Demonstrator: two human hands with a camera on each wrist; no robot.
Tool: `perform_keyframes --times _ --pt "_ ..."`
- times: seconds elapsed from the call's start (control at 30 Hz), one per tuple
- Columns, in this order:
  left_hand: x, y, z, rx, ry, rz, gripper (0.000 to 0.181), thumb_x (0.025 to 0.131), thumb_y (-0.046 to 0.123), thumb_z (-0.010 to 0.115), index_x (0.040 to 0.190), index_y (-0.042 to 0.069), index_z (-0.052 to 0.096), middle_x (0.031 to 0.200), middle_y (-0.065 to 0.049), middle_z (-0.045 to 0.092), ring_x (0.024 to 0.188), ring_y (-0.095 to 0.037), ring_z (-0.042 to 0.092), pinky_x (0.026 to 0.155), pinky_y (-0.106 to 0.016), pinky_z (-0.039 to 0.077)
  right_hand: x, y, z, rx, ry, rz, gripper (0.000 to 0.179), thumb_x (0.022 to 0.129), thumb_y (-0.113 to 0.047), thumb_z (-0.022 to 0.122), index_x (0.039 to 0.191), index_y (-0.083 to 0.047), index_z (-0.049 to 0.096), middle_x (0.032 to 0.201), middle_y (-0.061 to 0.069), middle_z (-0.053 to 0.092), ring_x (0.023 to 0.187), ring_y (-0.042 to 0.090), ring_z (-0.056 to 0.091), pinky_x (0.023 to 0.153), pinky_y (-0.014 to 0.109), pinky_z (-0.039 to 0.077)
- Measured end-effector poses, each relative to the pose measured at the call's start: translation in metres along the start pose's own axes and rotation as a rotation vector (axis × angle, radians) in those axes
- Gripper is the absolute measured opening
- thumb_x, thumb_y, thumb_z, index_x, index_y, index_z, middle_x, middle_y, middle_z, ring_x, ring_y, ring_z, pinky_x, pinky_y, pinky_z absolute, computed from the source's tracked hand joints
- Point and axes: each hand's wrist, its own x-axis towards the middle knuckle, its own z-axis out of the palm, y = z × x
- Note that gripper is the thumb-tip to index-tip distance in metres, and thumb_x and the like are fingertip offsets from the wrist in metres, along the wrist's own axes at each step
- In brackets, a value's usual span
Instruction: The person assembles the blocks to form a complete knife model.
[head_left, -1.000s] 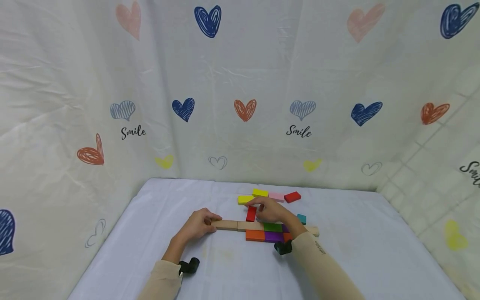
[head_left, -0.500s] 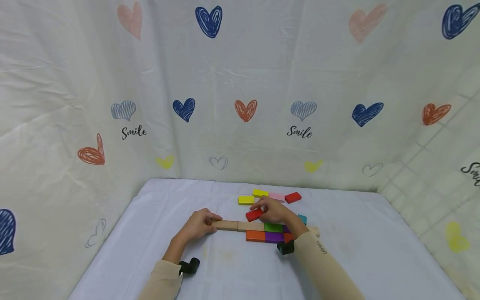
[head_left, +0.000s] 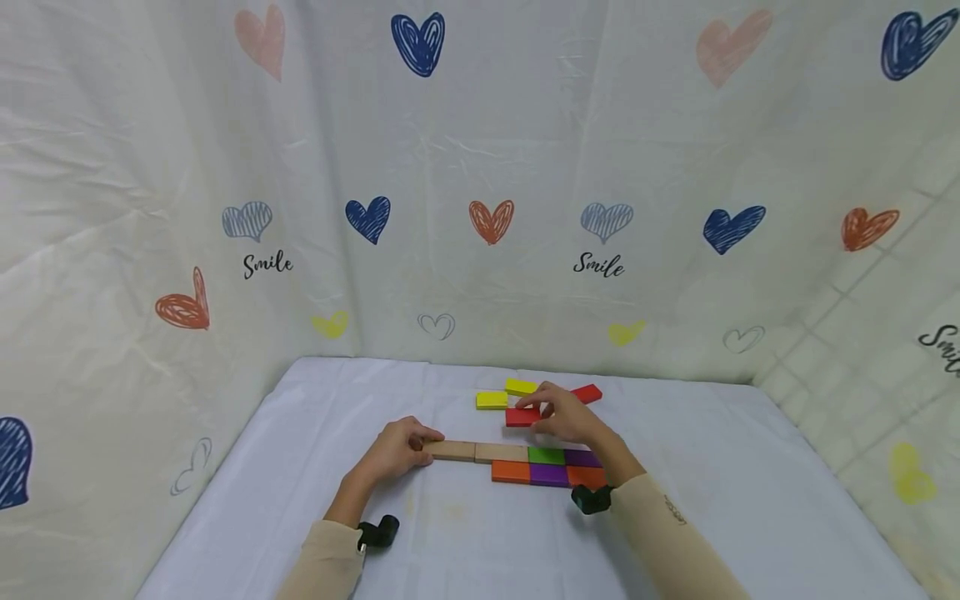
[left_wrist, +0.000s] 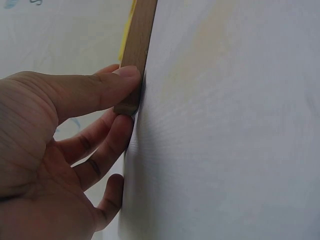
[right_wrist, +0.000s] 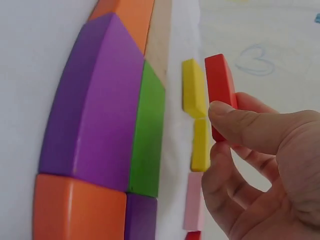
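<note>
My left hand (head_left: 396,450) pinches the left end of a plain wooden block (head_left: 453,450) lying on the white cloth; in the left wrist view the thumb lies along the block (left_wrist: 137,40). A second wooden block (head_left: 501,452) continues that row, followed by a green block (head_left: 547,455) and a purple one (head_left: 582,458). In front of them lie an orange block (head_left: 511,472), a purple block (head_left: 549,475) and another orange block (head_left: 586,477). Between thumb and fingers, my right hand (head_left: 570,415) holds a red block (right_wrist: 220,80), raised off the cloth behind the row.
Two yellow blocks (head_left: 491,401) lie farther back, with a pink block (right_wrist: 193,202) beside them and a second red block (head_left: 588,393) to the right. A hanging sheet with hearts (head_left: 491,221) stands behind the cloth-covered table (head_left: 480,542).
The red block has been picked up by my right hand, turned sideways, and carried slightly right and back. My left hand stays where it was on the wooden block.
</note>
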Motion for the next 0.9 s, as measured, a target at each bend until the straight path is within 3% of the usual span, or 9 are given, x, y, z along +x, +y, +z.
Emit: perform_keyframes --times 0.2,0.4,0.7,0.9 --pt "0.001 -0.001 -0.001 0.008 0.003 0.007 0.033 0.085 0.004 0.081 0.113 0.020 0.079 0.100 0.001 0.063 0.089 -0.017 0.054 0.078 -0.034 0.046 -0.020 -0.002 -0.001 0.023 0.033 -0.003 0.038 0.087 -0.013 0.081 0.120 -0.031 0.074 0.118 0.001 0.060 0.097 0.018 0.060 0.078 0.027 0.055" --pt "0.002 -0.003 0.000 0.016 0.004 0.004 0.033 0.085 0.005 0.081 0.114 0.021 0.079 0.100 0.000 0.062 0.089 -0.018 0.053 0.077 -0.034 0.045 -0.044 -0.009 0.003 0.059 0.054 -0.008 0.039 0.087 -0.013 0.081 0.120 -0.030 0.074 0.127 0.004 0.061 0.098 0.018 0.060 0.075 0.027 0.056" --pt "0.001 -0.001 -0.001 0.009 0.006 0.006 0.034 0.084 0.004 0.081 0.114 0.020 0.079 0.099 0.000 0.063 0.088 -0.017 0.054 0.076 -0.033 0.045 -0.069 -0.003 0.017 0.050 0.039 -0.040 0.037 0.086 -0.014 0.083 0.119 -0.027 0.075 0.103 -0.002 0.058 0.088 0.018 0.054 0.067 0.021 0.050" --pt "0.001 0.001 -0.001 0.010 0.005 0.010 0.034 0.084 0.004 0.081 0.114 0.020 0.079 0.099 0.001 0.062 0.089 -0.017 0.054 0.077 -0.033 0.046 -0.080 -0.001 0.030 0.066 0.017 -0.087 0.037 0.085 -0.015 0.084 0.120 -0.024 0.075 0.101 0.000 0.057 0.085 0.018 0.054 0.066 0.020 0.048"
